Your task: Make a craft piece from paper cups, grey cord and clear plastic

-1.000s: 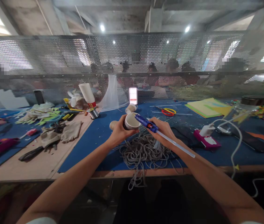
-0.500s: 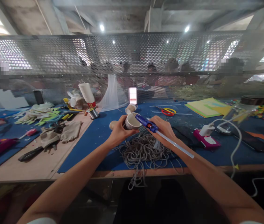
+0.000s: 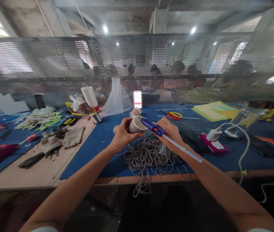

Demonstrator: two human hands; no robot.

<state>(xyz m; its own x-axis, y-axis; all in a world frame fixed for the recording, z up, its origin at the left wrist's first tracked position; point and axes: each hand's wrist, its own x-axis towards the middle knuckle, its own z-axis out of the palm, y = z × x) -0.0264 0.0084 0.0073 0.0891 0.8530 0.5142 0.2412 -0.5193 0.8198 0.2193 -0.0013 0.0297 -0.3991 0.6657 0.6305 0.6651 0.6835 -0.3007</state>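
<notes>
My left hand [image 3: 123, 134] is closed around a paper cup [image 3: 135, 126], its open mouth tilted toward my right hand. In my right hand [image 3: 169, 130] is a blue glue gun [image 3: 152, 126], with a long clear glue stick [image 3: 184, 148] jutting from its back end. The gun's nozzle is at the rim of the cup; whether it touches I cannot tell. Below both hands lies a tangled heap of grey cord [image 3: 151, 156], some of it hanging over the table's front edge. Another cup [image 3: 135, 112] lies on its side just behind.
Red and yellow scissors [image 3: 173, 115] lie behind my right hand. To the right are a magenta power strip [image 3: 214, 144], a glass jar [image 3: 250, 116] and coloured sheets [image 3: 215, 111]. A leaning stack of paper cups [image 3: 89, 98] and work gloves [image 3: 72, 138] are at left.
The cup in my left hand has turned and tilted slightly, with more of its outer side showing. My right hand and the glue gun have barely moved.
</notes>
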